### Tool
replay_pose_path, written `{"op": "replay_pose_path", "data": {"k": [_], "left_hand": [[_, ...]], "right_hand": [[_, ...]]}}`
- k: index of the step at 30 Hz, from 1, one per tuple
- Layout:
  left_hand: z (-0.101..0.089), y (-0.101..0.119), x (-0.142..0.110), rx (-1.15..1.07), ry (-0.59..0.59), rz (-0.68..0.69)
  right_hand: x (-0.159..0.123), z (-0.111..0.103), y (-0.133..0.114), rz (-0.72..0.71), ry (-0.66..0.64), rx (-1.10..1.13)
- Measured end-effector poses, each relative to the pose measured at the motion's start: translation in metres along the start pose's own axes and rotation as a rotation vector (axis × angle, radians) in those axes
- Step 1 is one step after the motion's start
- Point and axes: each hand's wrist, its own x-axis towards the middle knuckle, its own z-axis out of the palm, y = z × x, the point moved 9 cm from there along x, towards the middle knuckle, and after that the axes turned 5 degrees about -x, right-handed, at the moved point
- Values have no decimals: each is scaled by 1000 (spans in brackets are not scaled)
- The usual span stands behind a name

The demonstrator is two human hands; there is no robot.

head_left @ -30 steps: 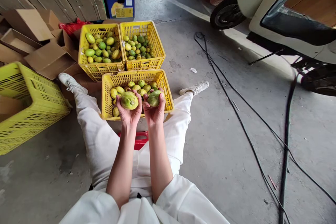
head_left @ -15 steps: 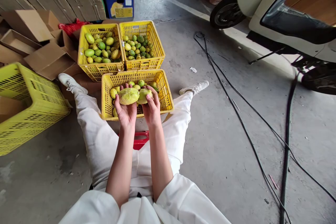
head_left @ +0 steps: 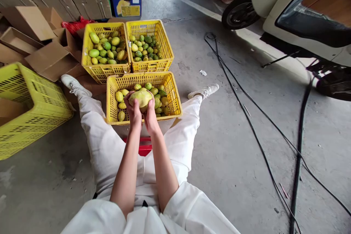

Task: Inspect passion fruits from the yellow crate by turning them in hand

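Over the front edge of a yellow crate [head_left: 143, 121], my left hand [head_left: 134, 111] and my right hand [head_left: 150, 115] are brought close together. Between them is a large oval yellow-green fruit [head_left: 141, 97] with slightly bumpy skin; its exact kind I cannot tell. My left fingers wrap its left side. My right hand closes round the right side, where part of a second fruit [head_left: 144, 109] shows beneath the first. The palms and the undersides of both fruits are hidden. Several smaller yellow and green fruits [head_left: 162, 101] lie in the crate below.
Behind stand a left yellow crate [head_left: 105, 67] and a right yellow crate [head_left: 152, 67], both holding fruit. A taller yellow-green crate [head_left: 41, 117] and open cardboard boxes [head_left: 49, 60] are at left. Black cables [head_left: 246, 117] cross the floor near a parked scooter [head_left: 274, 18].
My hands have come together, and the two fruits held side by side now overlap, one above the other. More of the fruit in the front crate shows.
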Motion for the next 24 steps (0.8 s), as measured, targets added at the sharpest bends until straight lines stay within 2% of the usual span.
{"op": "replay_pose_path", "data": {"k": [2,4,8,11,17,21,24], "left_hand": [[2,8,-5,59,-36,115],[10,5,-10,67,-123,118],[23,-4,-16,44,-280,98],[22,-5,-15,136,-281,100],[24,13,-13,289,-259,216],[30,18,-14,331,-327,243],[27,13,-11,310,-353,185]], "right_hand": [[-3,2,-4,-8,2,-17],[-5,2,-6,5,26,1],[-2,4,-6,94,5,184],[0,5,-8,166,-24,277],[2,7,-20,177,-107,351],[4,6,-15,197,-90,356],[4,0,-13,183,-27,347]]}}
